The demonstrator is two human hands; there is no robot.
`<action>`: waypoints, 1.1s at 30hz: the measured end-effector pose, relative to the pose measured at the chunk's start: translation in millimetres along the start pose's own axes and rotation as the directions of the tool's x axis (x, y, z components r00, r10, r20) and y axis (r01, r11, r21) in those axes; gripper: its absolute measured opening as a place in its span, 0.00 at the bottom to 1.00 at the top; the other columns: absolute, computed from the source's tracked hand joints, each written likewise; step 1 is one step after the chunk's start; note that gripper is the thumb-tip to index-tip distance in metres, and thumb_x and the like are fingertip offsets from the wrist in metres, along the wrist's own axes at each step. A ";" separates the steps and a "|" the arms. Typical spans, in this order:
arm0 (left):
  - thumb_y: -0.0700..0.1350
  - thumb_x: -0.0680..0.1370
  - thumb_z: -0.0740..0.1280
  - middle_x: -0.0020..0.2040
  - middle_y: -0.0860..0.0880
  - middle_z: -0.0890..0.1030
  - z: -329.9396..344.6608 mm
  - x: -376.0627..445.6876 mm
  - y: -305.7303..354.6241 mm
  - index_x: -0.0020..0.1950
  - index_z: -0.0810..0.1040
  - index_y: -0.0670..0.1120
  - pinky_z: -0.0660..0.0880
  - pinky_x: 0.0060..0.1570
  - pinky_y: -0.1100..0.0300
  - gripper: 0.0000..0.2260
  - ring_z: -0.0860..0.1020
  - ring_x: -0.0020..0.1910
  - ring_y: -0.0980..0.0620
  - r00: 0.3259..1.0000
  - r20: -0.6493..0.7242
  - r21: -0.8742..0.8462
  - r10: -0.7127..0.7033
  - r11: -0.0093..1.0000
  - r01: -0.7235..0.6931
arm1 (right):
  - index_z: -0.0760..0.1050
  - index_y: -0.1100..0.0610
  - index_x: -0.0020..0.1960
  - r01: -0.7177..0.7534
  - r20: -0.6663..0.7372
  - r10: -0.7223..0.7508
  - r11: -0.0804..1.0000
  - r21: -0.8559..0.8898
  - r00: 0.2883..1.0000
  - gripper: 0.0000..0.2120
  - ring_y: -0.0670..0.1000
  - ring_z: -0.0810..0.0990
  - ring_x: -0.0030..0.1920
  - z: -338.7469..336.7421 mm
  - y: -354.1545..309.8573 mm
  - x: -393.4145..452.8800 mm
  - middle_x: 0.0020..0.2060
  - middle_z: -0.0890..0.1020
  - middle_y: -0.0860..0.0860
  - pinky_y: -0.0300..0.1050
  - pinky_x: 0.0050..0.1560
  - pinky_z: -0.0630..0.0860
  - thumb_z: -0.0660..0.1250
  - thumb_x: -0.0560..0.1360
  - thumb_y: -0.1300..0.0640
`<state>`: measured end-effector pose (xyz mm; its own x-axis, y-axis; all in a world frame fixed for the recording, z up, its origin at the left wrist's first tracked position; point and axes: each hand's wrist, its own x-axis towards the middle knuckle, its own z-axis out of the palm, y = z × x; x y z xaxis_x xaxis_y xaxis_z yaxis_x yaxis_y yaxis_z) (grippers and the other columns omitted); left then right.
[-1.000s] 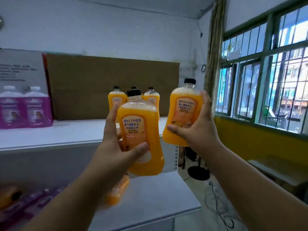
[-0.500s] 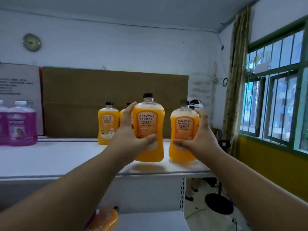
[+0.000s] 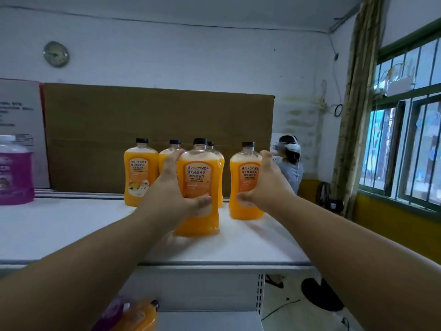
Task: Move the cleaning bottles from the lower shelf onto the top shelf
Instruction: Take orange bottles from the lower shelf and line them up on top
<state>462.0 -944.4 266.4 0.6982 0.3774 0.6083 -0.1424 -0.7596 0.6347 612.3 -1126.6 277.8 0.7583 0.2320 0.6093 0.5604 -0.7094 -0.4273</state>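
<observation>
My left hand (image 3: pixel 170 191) grips an orange bottle (image 3: pixel 198 177) with a black cap; it stands upright on the white top shelf (image 3: pixel 71 230). My right hand (image 3: pixel 267 185) grips a second orange bottle (image 3: pixel 244 173), upright on the shelf to the right. Behind them stand three more orange bottles, the leftmost bottle (image 3: pixel 140 173) in full view, the others partly hidden by my left hand. On the lower shelf (image 3: pixel 214 321) an orange bottle (image 3: pixel 140 316) lies on its side beside a purple one (image 3: pixel 109 314), both partly behind my left forearm.
A purple bottle (image 3: pixel 14 170) stands at the shelf's far left. A brown cardboard sheet (image 3: pixel 155 115) backs the shelf. Beyond the shelf's right end a person with a headset (image 3: pixel 290 161) stands near the wall. Barred windows (image 3: pixel 410 139) fill the right side.
Both hands carried their orange bottles up and forward, and the bottles now stand on the top shelf. The view rose, so the lower shelf shows only at the bottom edge.
</observation>
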 end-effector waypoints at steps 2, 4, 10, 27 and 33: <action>0.59 0.65 0.78 0.60 0.59 0.66 3.5 -3.7 -2.5 0.75 0.48 0.69 0.77 0.55 0.46 0.49 0.70 0.57 0.54 1.000 -0.002 -0.044 -0.004 0.999 0.004 | 0.39 0.41 0.73 -0.015 0.006 0.015 1.000 -0.025 1.000 0.58 0.57 0.76 0.58 12.1 1.7 14.0 0.62 0.70 0.57 0.51 0.48 0.77 0.81 0.62 0.44; 0.60 0.64 0.77 0.62 0.59 0.67 4.4 -9.3 -4.1 0.74 0.47 0.71 0.76 0.58 0.44 0.49 0.71 0.59 0.53 1.000 -0.003 -0.092 0.003 0.996 -0.004 | 0.38 0.42 0.73 -0.012 0.015 0.013 0.999 -0.050 1.000 0.58 0.57 0.76 0.57 22.4 1.7 25.6 0.63 0.69 0.57 0.51 0.48 0.78 0.80 0.63 0.44; 0.59 0.63 0.75 0.63 0.59 0.67 2.5 -12.8 -1.1 0.74 0.46 0.71 0.75 0.60 0.44 0.49 0.72 0.61 0.53 1.000 0.026 -0.125 0.012 0.992 -0.008 | 0.40 0.44 0.75 -0.022 -0.006 0.021 0.996 -0.083 1.000 0.57 0.59 0.76 0.59 34.5 0.3 39.6 0.66 0.68 0.59 0.54 0.52 0.79 0.79 0.64 0.44; 0.56 0.66 0.79 0.69 0.57 0.67 -0.3 -13.5 -7.2 0.73 0.44 0.72 0.74 0.60 0.46 0.51 0.71 0.63 0.52 0.999 0.047 -0.109 0.028 0.994 -0.023 | 0.60 0.52 0.73 0.212 -0.193 -0.195 0.975 0.069 0.962 0.32 0.53 0.75 0.59 14.1 -16.8 10.9 0.60 0.73 0.52 0.48 0.54 0.78 0.62 0.76 0.36; 0.54 0.66 0.80 0.65 0.61 0.66 -0.8 -8.4 -8.4 0.74 0.46 0.71 0.73 0.52 0.55 0.51 0.70 0.61 0.56 0.995 0.035 -0.103 0.096 0.991 -0.092 | 0.59 0.33 0.67 0.181 0.194 -0.395 0.732 0.657 0.898 0.31 0.46 0.81 0.53 -2.5 -59.0 -31.7 0.57 0.75 0.42 0.43 0.45 0.82 0.67 0.69 0.33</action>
<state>456.8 -940.8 256.3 0.7054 0.2845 0.6492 -0.2769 -0.7325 0.6219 554.3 -1093.7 285.4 0.5237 0.6178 0.5866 0.7662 -0.0405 -0.6413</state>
